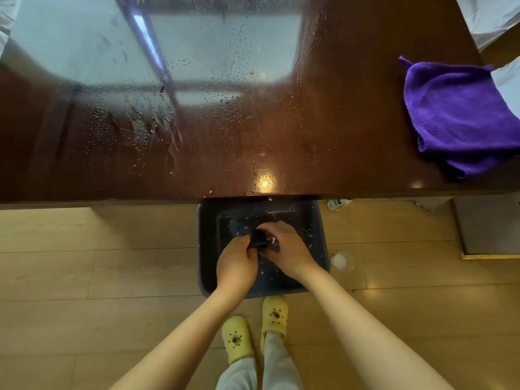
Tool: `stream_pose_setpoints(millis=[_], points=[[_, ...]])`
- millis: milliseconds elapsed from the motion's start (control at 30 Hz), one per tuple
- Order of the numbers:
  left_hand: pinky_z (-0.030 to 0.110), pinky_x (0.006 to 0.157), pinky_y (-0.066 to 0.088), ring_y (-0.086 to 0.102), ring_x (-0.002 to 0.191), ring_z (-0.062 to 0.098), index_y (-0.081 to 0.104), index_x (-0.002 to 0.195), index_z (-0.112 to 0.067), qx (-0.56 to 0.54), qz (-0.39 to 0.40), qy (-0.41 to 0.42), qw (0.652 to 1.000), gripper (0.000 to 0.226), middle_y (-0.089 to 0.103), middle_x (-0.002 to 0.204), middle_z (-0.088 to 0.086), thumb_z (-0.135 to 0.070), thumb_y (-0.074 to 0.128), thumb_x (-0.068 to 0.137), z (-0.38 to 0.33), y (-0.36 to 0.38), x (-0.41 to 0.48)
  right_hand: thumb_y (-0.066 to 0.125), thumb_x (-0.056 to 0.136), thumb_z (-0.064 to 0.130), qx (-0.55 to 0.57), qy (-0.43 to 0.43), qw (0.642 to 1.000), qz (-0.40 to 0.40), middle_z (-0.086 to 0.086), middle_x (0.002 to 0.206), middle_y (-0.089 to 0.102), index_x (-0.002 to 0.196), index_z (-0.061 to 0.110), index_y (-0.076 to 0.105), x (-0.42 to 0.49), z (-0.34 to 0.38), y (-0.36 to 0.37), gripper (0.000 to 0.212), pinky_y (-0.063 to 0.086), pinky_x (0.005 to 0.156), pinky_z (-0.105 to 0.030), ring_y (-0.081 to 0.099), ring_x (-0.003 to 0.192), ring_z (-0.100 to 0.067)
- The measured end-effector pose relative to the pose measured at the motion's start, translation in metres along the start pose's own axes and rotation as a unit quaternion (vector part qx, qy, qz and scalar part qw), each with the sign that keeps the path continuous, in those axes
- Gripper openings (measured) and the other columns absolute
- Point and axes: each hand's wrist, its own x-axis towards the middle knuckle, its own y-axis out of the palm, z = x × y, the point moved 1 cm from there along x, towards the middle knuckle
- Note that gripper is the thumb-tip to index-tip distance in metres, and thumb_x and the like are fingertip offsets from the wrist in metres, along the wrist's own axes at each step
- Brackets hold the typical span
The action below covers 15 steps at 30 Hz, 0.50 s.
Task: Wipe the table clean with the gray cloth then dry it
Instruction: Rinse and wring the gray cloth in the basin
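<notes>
The dark brown glossy table (351, 114) fills the upper half of the view, and water droplets and streaks cover its middle and left. Below its front edge, a dark blue basin (318, 237) stands on the floor. Over the basin, my left hand (237, 263) and my right hand (284, 249) both grip the dark gray cloth (247, 233), which is bunched and twisted between them. Small white specks dot the inside of the basin.
A folded purple towel (461, 114) lies on the table's right end, partly under a white sheet (509, 83). A small clear cup (342, 260) sits on the wooden floor right of the basin. My feet in yellow clogs (254, 327) stand just behind the basin.
</notes>
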Motion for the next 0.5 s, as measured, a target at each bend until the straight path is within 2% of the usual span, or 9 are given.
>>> stream_pose_setpoints(millis=[100, 167, 267, 300, 367, 433, 500], points=[[0.012, 0.061, 0.031, 0.047, 0.082, 0.008, 0.059, 0.102, -0.016, 0.023, -0.03, 0.045, 0.998, 0.021, 0.047, 0.095, -0.009, -0.014, 0.041, 0.092, -0.001, -0.004, 0.0, 0.065, 0.082, 0.023, 0.021, -0.035, 0.999, -0.012, 0.003, 0.102, 0.051, 0.108, 0.023, 0.061, 0.001, 0.002, -0.001, 0.026, 0.044, 0.083, -0.025, 0.05, 0.094, -0.011], [0.015, 0.064, 0.034, 0.048, 0.087, 0.009, 0.057, 0.104, -0.016, 0.016, -0.037, 0.049, 0.998, 0.019, 0.047, 0.099, -0.008, -0.014, 0.042, 0.092, 0.0, -0.008, 0.001, 0.063, 0.084, 0.023, 0.065, -0.036, 0.997, -0.007, 0.009, 0.094, 0.047, 0.104, 0.022, 0.065, 0.002, 0.004, -0.005, 0.02, 0.04, 0.078, -0.017, 0.048, 0.085, -0.003], [0.015, 0.067, 0.035, 0.048, 0.088, 0.009, 0.055, 0.105, -0.017, -0.001, -0.026, 0.039, 0.999, 0.017, 0.047, 0.099, -0.008, -0.016, 0.044, 0.092, 0.006, -0.009, -0.001, 0.058, 0.088, 0.02, 0.031, -0.036, 0.999, -0.018, 0.007, 0.093, 0.049, 0.102, 0.017, 0.067, 0.004, 0.006, -0.01, 0.016, 0.04, 0.076, -0.02, 0.05, 0.083, -0.007], [0.015, 0.068, 0.035, 0.049, 0.089, 0.01, 0.056, 0.104, -0.016, -0.008, -0.019, 0.044, 0.999, 0.016, 0.047, 0.099, -0.007, -0.016, 0.045, 0.092, 0.008, -0.008, -0.004, 0.056, 0.089, 0.019, 0.0, -0.042, 0.999, -0.03, 0.006, 0.097, 0.052, 0.103, 0.016, 0.067, 0.004, 0.008, -0.01, 0.018, 0.04, 0.077, -0.021, 0.051, 0.086, -0.009], [0.019, 0.071, 0.036, 0.048, 0.092, 0.014, 0.057, 0.103, -0.015, -0.006, -0.014, 0.065, 0.998, 0.015, 0.048, 0.098, -0.005, -0.018, 0.05, 0.09, 0.011, -0.006, -0.007, 0.055, 0.089, 0.012, -0.015, -0.063, 0.992, -0.104, 0.003, 0.102, 0.057, 0.105, 0.013, 0.067, 0.002, 0.01, -0.012, 0.019, 0.043, 0.079, -0.019, 0.054, 0.089, -0.008], [0.022, 0.075, 0.035, 0.044, 0.094, 0.014, 0.058, 0.103, -0.013, 0.034, -0.018, 0.087, 0.995, 0.017, 0.05, 0.1, -0.001, -0.018, 0.056, 0.086, 0.016, -0.007, -0.006, 0.055, 0.088, 0.004, 0.068, -0.072, 0.981, -0.168, 0.002, 0.103, 0.059, 0.103, 0.009, 0.068, -0.005, 0.008, -0.011, 0.02, 0.048, 0.072, -0.013, 0.059, 0.079, -0.006], [0.023, 0.079, 0.033, 0.042, 0.098, 0.017, 0.059, 0.101, -0.012, 0.084, -0.02, 0.069, 0.994, 0.019, 0.05, 0.104, 0.003, -0.015, 0.06, 0.082, 0.022, -0.011, 0.001, 0.053, 0.089, 0.002, 0.178, -0.026, 0.973, -0.144, -0.004, 0.106, 0.061, 0.103, 0.009, 0.067, -0.011, 0.005, -0.005, 0.021, 0.05, 0.057, -0.011, 0.063, 0.066, -0.005]])
